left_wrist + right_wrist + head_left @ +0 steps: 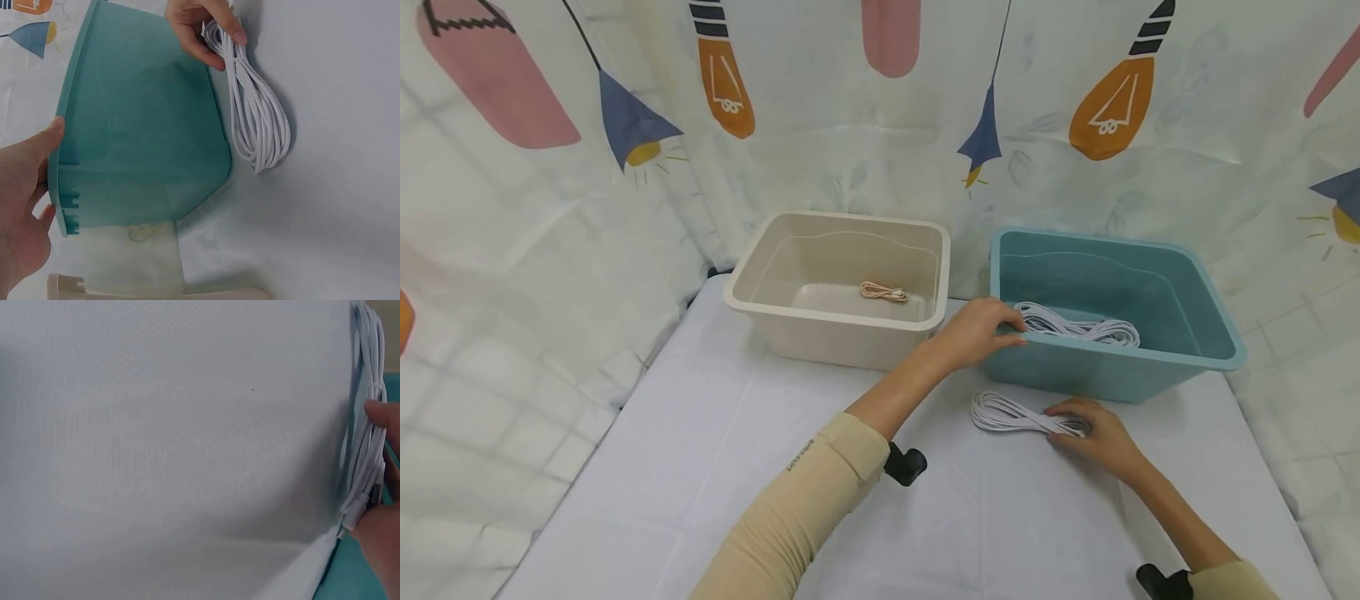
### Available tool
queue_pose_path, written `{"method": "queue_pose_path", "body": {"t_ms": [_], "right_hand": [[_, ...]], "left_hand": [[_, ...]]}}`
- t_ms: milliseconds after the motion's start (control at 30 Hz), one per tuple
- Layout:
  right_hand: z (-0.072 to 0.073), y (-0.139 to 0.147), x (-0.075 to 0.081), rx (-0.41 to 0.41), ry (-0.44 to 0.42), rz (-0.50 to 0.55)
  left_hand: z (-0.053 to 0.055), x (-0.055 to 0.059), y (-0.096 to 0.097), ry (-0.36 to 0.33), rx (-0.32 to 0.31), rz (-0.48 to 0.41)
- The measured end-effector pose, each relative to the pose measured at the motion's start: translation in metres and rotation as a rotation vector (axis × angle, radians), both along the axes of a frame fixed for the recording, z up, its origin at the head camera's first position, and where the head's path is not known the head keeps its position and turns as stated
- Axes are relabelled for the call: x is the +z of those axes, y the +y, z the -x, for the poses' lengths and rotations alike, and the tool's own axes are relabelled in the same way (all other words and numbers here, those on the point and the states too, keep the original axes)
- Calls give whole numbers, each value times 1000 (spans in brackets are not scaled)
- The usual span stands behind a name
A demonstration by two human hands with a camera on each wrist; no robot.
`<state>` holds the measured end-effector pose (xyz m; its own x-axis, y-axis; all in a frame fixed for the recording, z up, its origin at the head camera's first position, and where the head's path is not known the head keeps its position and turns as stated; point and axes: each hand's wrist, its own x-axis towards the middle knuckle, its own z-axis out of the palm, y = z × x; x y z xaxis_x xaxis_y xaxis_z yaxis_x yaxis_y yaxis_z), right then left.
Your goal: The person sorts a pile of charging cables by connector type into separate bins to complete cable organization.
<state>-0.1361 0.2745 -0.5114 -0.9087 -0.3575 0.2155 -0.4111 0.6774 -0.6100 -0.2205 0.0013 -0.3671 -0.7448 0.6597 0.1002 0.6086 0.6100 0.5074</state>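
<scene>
My right hand (1093, 433) grips one end of a coiled white cable (1007, 414) above the table, in front of the teal bin (1075, 367). The cable is tied near its middle, and a plug end (354, 512) shows beside the fingers in the right wrist view. My left hand (977, 333) holds the teal bin's front rim near its left corner; the fingers beyond the rim are partly hidden. Inside that bin lie coiled white cables (1078, 327), close to the left fingertips.
A beige bin (820, 333) stands left of the teal one, with a small tan cable bundle (883, 291) inside. Both bins rest toward the back of a white-covered table (700, 500). A printed curtain (865, 158) hangs behind and at the sides.
</scene>
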Motion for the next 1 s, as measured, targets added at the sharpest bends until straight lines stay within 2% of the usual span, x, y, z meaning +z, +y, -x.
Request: {"method": "queue_pose_path", "body": {"t_ms": [167, 400, 633, 1000], "right_hand": [[-4, 5, 5, 30, 70, 40], [-12, 15, 17, 0, 59, 36], [-19, 26, 34, 28, 66, 91], [-27, 36, 64, 31, 86, 104]], "left_hand": [[-1, 1, 1, -3, 2, 2], [-2, 2, 2, -1, 0, -1], [-1, 1, 2, -2, -4, -8], [-1, 0, 1, -6, 7, -15]]}}
